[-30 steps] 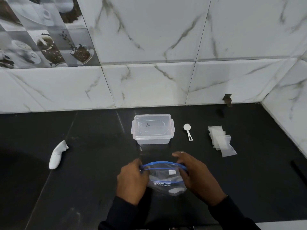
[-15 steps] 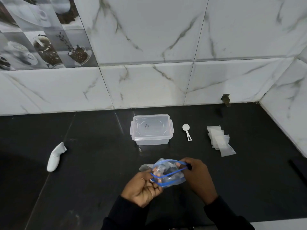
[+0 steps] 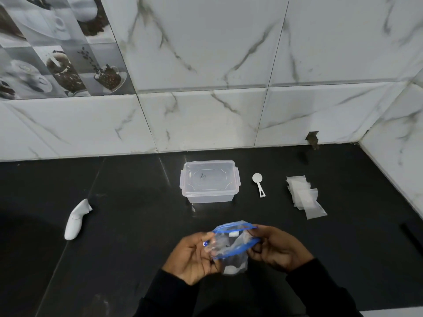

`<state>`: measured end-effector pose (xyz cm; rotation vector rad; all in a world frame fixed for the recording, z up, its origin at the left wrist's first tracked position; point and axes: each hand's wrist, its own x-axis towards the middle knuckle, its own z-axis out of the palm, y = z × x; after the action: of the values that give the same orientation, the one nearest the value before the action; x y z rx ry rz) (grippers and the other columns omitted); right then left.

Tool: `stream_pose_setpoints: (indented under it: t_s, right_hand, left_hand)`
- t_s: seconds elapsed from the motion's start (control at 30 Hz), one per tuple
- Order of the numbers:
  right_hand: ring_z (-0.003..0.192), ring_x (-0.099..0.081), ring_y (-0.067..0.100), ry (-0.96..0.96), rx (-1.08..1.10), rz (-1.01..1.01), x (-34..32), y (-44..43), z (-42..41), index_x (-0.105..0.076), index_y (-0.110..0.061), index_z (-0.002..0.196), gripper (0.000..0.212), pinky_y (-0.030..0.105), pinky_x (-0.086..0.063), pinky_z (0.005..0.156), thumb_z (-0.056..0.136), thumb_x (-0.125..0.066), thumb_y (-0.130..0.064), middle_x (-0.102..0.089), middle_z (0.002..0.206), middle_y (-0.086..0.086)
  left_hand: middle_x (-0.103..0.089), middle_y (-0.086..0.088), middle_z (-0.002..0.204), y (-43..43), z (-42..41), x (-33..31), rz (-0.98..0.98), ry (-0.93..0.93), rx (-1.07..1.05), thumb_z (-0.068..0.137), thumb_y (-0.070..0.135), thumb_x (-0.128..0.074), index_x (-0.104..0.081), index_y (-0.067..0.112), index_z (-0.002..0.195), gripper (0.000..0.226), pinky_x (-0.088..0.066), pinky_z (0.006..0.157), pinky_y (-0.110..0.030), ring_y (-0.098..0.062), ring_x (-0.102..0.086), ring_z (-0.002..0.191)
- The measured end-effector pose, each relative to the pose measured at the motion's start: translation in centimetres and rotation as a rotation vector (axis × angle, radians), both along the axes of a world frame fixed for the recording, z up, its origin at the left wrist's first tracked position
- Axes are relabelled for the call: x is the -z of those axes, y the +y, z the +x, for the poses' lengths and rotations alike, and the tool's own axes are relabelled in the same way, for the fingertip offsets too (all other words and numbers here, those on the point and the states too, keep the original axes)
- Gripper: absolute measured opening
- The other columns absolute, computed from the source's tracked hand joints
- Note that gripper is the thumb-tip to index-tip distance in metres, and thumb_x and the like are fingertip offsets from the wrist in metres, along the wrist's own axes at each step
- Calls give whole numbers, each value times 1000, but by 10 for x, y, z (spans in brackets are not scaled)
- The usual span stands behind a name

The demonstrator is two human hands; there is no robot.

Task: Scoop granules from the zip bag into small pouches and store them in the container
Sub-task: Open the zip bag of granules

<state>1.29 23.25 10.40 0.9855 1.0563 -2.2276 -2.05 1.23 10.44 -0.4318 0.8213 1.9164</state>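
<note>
Both hands hold a clear zip bag (image 3: 231, 244) with a blue zip strip above the near middle of the black counter. My left hand (image 3: 194, 257) pinches the bag's left rim, and my right hand (image 3: 277, 248) grips its right rim. The bag's mouth is spread apart. White granules show at the bag's bottom. A clear lidded container (image 3: 209, 180) stands behind the bag. To its right lies a small white scoop (image 3: 259, 184). Farther right, several small clear pouches (image 3: 303, 195) lie in a loose pile.
A white handheld device (image 3: 76, 219) lies on the counter (image 3: 128, 213) at the left. Marble-tiled walls close off the back and the right side. A dark object (image 3: 412, 232) sits at the right edge.
The bag's mouth has been pulled apart and now gapes wider. My hands have lifted and tilted the bag, and my left hand has turned palm-up.
</note>
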Motion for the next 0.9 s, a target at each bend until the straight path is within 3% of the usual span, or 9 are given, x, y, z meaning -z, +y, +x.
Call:
stream_pose_setpoints:
  t_s: [0.1, 0.17, 0.27, 0.33, 0.43, 0.57, 0.63, 0.73, 0.9]
  right_hand:
    - [77, -74, 30, 49, -74, -148, -2, -3, 3, -71, 3, 109, 45, 36, -61, 63, 65, -79, 2, -72, 100, 22]
    - [92, -72, 36, 118, -135, -224, -1, -4, 5, -74, 4, 110, 63, 45, -59, 75, 50, -92, 0, -70, 112, 25]
    - [121, -57, 42, 169, -150, -295, -4, -2, 4, -69, 1, 122, 65, 51, -52, 89, 59, -84, -4, -62, 132, 24]
    - [128, -51, 43, 140, -114, -335, -5, 0, 2, -67, 0, 124, 59, 52, -52, 90, 67, -77, -10, -58, 138, 23]
    - [123, -56, 41, 167, -74, -291, -2, 1, 4, -71, -3, 115, 55, 53, -52, 92, 65, -86, -19, -62, 129, 22]
    - [110, -54, 44, 291, -215, -138, 5, 6, 4, -55, 3, 129, 64, 47, -62, 79, 69, -76, 4, -61, 122, 26]
    - [96, -57, 37, 296, -317, 13, 8, 4, 0, -61, 5, 123, 52, 40, -62, 76, 73, -71, 5, -59, 112, 29]
    - [65, -58, 18, 262, -359, 243, 14, 1, -4, -70, 6, 110, 33, 31, -58, 65, 78, -73, 1, -58, 92, 24]
    - [67, -63, 16, 183, -187, 343, 19, -6, -10, -71, -3, 101, 13, 28, -51, 62, 92, -62, 1, -69, 79, 10]
  left_hand:
    - [-69, -14, 83, 5, -4, 0, -35, -31, -74, 77, 19, -63, -74, -1, 93, 27, -46, 57, -28, -22, -62, 66]
    - [-69, -14, 84, 9, -7, 4, -60, -41, -103, 77, 22, -64, -75, 0, 91, 28, -45, 55, -27, -21, -61, 64]
    - [-65, -13, 83, 9, -9, 9, -44, -72, -181, 72, 18, -73, -70, -1, 95, 30, -44, 54, -25, -18, -58, 58]
    - [-67, -13, 79, 7, -8, 12, -42, -51, -182, 77, 19, -73, -69, -1, 90, 24, -45, 53, -24, -17, -59, 58]
    - [-68, -16, 85, 5, -4, 10, -63, 60, -109, 83, 20, -75, -72, -1, 99, 27, -48, 51, -22, -16, -59, 64]
    - [-61, -3, 70, 0, -5, 5, -401, 478, 42, 67, 14, -86, -52, 15, 84, 37, -42, 43, -20, -9, -53, 51]
    - [-57, 0, 68, -2, -6, 3, -603, 673, 95, 66, 13, -86, -46, 15, 88, 46, -39, 41, -22, -13, -52, 53]
    - [-57, 2, 65, -1, -5, 3, -868, 962, 185, 63, 22, -85, -51, 27, 95, 47, -45, 46, -27, -11, -53, 54]
    - [-64, -4, 67, 9, -3, 8, -1053, 1136, 273, 66, 31, -69, -50, 23, 81, 25, -45, 55, -31, -8, -51, 56]
